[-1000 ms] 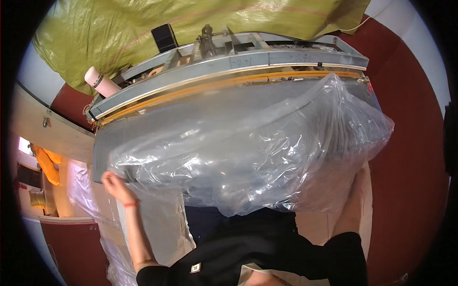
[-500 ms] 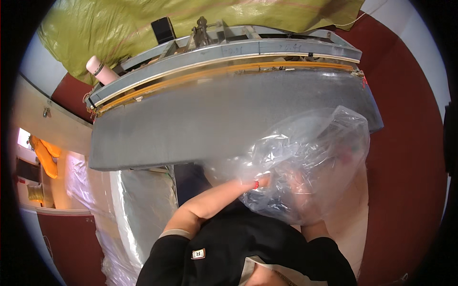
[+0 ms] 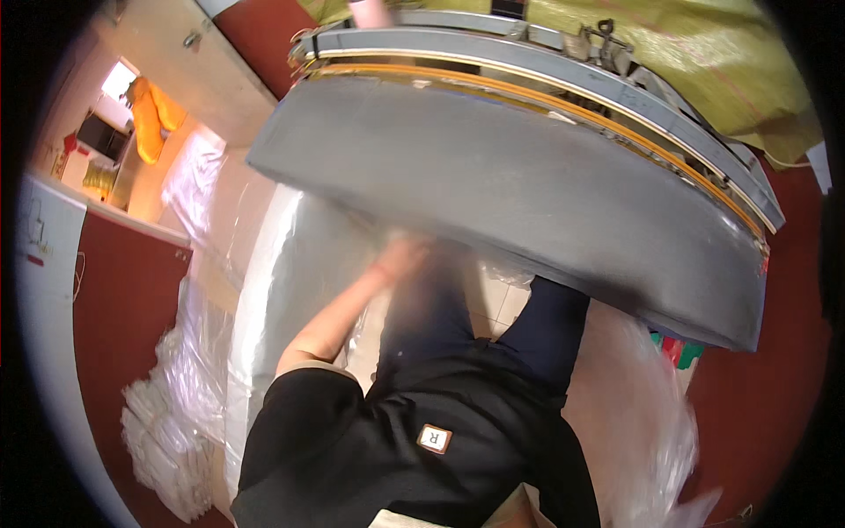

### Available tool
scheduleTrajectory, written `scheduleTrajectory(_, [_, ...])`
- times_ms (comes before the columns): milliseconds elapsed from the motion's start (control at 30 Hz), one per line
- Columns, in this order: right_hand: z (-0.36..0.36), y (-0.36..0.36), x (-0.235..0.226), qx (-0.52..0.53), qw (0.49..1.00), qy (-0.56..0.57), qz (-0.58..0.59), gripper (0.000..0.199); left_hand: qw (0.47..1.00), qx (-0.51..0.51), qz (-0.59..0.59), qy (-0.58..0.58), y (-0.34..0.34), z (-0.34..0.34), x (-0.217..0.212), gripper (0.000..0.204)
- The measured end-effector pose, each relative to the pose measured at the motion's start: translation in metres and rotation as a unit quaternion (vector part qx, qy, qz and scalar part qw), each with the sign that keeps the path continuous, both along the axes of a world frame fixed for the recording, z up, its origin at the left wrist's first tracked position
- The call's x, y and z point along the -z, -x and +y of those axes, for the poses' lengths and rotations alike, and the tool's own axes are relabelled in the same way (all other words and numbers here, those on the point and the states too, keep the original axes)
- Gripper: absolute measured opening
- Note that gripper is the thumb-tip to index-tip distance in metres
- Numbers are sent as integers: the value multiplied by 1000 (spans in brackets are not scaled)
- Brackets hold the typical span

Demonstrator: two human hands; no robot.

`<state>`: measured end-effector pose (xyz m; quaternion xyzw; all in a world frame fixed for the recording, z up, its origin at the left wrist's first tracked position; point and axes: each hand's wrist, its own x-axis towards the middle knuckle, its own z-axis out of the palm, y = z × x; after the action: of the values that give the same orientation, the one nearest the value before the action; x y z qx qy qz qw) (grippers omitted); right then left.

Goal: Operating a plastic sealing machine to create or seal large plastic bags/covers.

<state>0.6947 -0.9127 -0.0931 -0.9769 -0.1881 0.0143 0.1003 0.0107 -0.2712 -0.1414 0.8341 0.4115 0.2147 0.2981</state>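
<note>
My left hand is smeared by motion, so its fingers cannot be made out. It is near the front edge of a long grey table top, above my left thigh. My right hand is out of sight; only the black sleeve of that arm shows. On the right, a clear plastic sheet or bag hangs low beside my leg, partly blurred. To the left of my legs lies a large roll or stack of clear plastic film.
Along the table's far side runs a grey metal frame with an orange strip. A pink bottle and a dark phone are behind it. Crumpled plastic lies at lower left, near an open doorway. Red and green items are under the table's right end.
The view has turned and shifted. The clear plastic bag has left the table top and is now low on the right. My left hand is outside it; my right hand has gone from view.
</note>
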Motion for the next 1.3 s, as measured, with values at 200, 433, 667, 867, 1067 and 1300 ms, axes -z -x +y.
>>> scheduleTrajectory(200, [22, -26, -57, -30, 999, 31, 18, 29, 960, -272, 42, -51, 133, 18, 20, 30])
scheduleTrajectory(433, [97, -42, -95, -68, 996, 52, 31, 26, 894, -381, 124, -198, 244, 90, 5, 41])
scheduleTrajectory(667, [390, 226, -84, -426, 862, 179, 208, 22, 863, -424, 269, -49, 290, 17, -24, 18])
scheduleTrajectory(867, [513, 392, -104, -667, 691, 135, 243, 28, 882, -436, 150, -98, 298, -47, -24, 8])
scheduleTrajectory(1067, [581, 489, -90, -742, 604, 28, 290, 29, 945, -314, -31, 82, 194, -97, -62, 2])
scheduleTrajectory(1300, [601, 572, -59, -717, 522, -203, 414, 58, 955, -20, -238, 175, 39, -144, -121, 4])
